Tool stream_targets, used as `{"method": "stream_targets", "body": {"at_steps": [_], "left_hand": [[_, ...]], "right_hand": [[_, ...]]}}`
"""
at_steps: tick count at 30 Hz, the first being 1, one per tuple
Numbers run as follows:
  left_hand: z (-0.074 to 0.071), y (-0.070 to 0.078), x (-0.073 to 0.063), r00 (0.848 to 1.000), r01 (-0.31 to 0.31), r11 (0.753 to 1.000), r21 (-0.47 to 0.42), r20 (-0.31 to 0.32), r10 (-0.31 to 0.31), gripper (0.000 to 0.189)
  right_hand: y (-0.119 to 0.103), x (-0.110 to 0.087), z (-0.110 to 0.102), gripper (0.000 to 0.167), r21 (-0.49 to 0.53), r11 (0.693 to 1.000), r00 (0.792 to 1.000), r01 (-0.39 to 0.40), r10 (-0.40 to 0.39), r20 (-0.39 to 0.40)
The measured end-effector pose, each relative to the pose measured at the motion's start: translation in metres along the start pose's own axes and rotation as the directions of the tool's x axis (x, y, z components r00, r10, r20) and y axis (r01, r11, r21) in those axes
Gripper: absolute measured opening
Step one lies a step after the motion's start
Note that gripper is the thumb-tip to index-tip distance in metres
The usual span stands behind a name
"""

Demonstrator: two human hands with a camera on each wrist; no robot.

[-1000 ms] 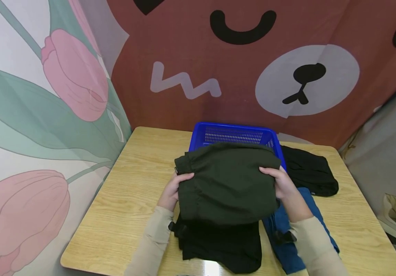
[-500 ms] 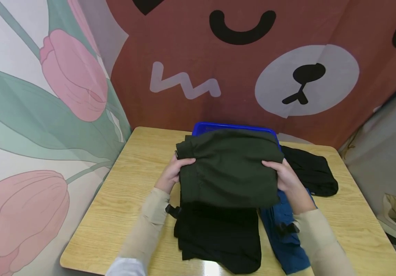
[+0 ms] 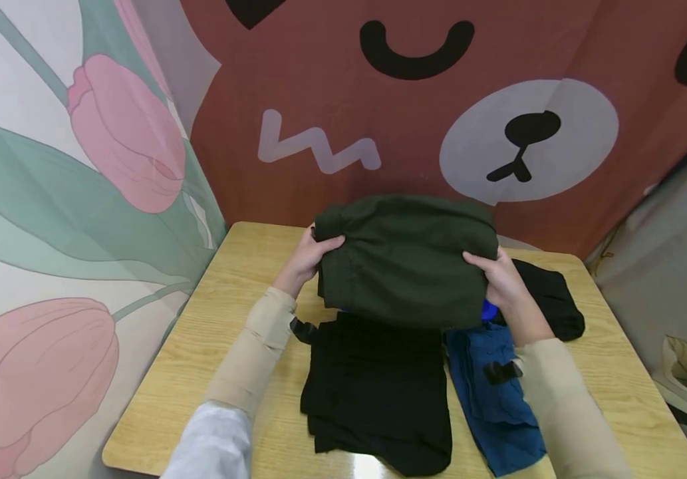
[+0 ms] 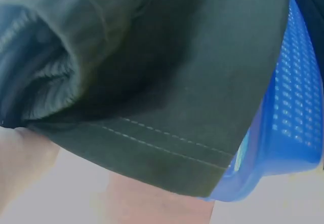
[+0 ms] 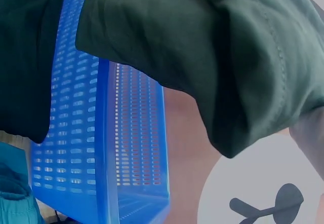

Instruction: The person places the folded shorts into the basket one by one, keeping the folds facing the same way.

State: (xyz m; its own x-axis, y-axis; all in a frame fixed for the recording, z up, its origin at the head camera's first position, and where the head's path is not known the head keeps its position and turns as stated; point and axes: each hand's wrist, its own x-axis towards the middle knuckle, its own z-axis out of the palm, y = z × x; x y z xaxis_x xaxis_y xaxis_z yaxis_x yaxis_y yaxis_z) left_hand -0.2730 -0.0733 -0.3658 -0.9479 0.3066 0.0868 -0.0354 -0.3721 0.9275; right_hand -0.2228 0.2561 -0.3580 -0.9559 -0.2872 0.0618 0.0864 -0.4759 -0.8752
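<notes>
A folded dark green garment [image 3: 412, 266] hangs between both hands above the blue basket [image 5: 104, 133], hiding most of it in the head view. My left hand [image 3: 307, 258] grips its left edge, thumb on top. On the right edge, my right hand [image 3: 503, 279] holds it the same way. In the left wrist view the cloth shows double stitching along a hem, and the basket wall [image 4: 293, 97] lies beyond it. The garment's exact kind cannot be told. Nearer the person lies a folded black garment [image 3: 379, 399].
Folded blue denim [image 3: 495, 399] lies right of the black garment. Another folded black garment [image 3: 552, 299] is at the table's right rear. The wooden table [image 3: 199, 372] meets a brown bear-print curtain [image 3: 319, 80] at its back edge.
Both hands have carried the green garment forward, away from the person, until it covers the basket. More of the black garment and the blue denim now shows.
</notes>
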Motion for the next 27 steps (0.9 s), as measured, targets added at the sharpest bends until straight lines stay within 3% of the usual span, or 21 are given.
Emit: {"method": "stream_targets", "body": {"at_steps": [6,15,27], "left_hand": [[0.004,0.004,0.013,0.998,0.015,1.0,0.011,-0.062,-0.014,0.035],[0.007,0.006,0.024,0.998,0.039,0.998,0.051,-0.055,-0.036,0.044],[0.021,0.015,0.037,0.996,0.007,0.998,0.064,-0.086,-0.002,0.047]], "right_hand": [[-0.002,0.007,-0.003,0.027,0.0,1.0,1.0,0.016,-0.016,-0.026],[-0.008,0.015,-0.008,0.025,-0.02,0.999,0.998,0.03,-0.031,-0.062],[-0.022,0.022,-0.008,0.023,-0.032,0.996,0.985,0.077,-0.081,-0.152]]}}
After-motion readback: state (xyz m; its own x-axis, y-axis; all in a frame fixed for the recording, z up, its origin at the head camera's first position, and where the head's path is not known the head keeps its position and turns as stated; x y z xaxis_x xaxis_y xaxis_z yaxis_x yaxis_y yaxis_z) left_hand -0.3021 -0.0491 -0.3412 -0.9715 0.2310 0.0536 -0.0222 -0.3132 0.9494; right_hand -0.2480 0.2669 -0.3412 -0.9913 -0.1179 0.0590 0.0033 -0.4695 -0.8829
